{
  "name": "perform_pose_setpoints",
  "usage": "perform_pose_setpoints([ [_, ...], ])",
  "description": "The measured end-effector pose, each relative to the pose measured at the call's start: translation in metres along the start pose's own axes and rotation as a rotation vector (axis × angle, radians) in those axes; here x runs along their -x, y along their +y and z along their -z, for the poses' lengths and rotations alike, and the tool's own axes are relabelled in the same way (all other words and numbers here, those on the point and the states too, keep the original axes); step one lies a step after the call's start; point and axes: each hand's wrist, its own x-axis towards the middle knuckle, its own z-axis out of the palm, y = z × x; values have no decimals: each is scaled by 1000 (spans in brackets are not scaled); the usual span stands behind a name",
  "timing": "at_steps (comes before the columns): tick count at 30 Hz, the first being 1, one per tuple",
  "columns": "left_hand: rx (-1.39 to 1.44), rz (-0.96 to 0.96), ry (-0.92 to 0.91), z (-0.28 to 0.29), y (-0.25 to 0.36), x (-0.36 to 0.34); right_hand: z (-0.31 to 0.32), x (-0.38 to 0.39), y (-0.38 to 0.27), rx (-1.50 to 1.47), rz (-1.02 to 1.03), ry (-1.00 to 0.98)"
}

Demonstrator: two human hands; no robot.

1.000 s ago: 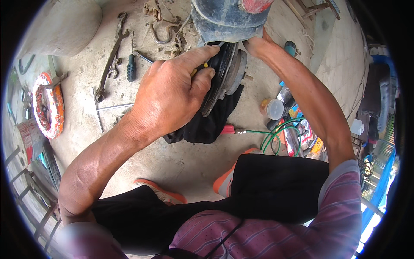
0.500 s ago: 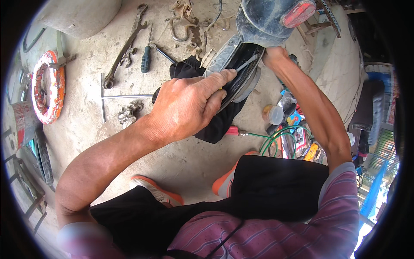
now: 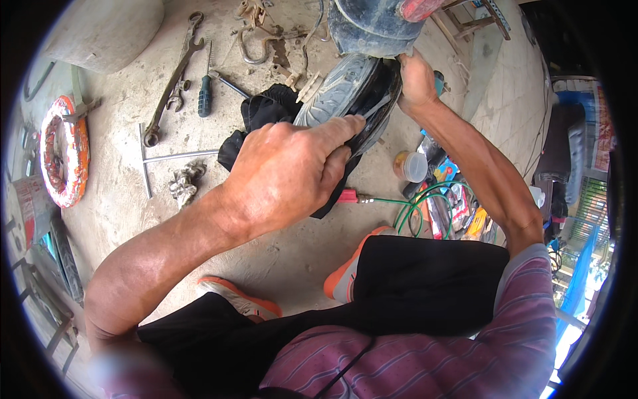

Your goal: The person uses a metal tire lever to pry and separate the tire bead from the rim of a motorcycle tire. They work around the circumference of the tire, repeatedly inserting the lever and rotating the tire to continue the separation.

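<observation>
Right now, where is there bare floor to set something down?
Bare floor shows between the left shoe and right shoe, and between the orange-and-white ring and the T-shaped bar. It's crowded at right, where the jar, green hose and packets bunch together, and around the tire, where the left hand and right hand are.

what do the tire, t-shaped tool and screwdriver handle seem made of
Tire: apparently rubber, matte, dusty grey with moulded tread. T-shaped tool: likely steel, bare silvery sheen. Screwdriver handle: probably plastic, solid dark blue-green, possibly rubber-coated.
</observation>
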Motion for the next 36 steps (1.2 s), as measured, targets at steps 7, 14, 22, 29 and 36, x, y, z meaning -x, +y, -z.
perform_pose_setpoints([
  [7, 141, 78, -174, 16, 10, 0, 34, -3, 7, 99, 109, -179],
  [14, 55, 122, -183, 13, 17, -31, 26, 3, -4, 35, 58, -158],
  [22, -110, 27, -111, 8, 17, -49, 17, -6, 12, 109, 161, -70],
  [29, -42, 47, -126, 12, 18, -23, 13, 7, -16, -167, -80, -159],
  [36, -140, -50, -99, 10, 19, -15, 20, 8, -11, -119, -95, -112],
])
